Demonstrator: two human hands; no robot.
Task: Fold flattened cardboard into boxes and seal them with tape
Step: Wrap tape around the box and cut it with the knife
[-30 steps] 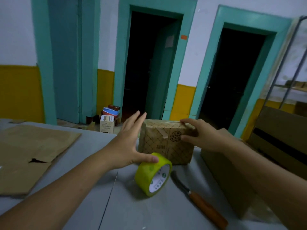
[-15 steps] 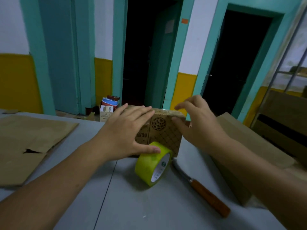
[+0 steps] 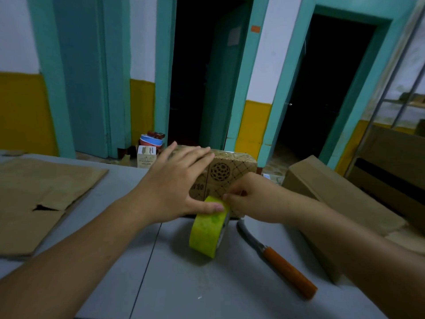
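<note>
Nearest you on the desk is the knife, lying just right of the tape roll, nobody touching it. The roll stands on edge, and it's turned since half a sec ago: you saw its label face then, now it's mostly the yellow band.

Big change tho is your right hand. It was up at the right end of the printed box w/ fingers loose, and it's dropped to the top rim of the roll, fingers curled in a pinch there. Looks like you're picking for the tape end, but can't tell if you've caught it, too small.

Left hand hasn't budged: fingers straight and flat across the box top, thumb pressing down on the roll.

So imo folding's done on this one and you're just starting the seal, no strip pulled out yet. Box sits right behind the roll, prob touching. Flattened cardboard waits well left of the roll, plain carton off to its right.
</note>
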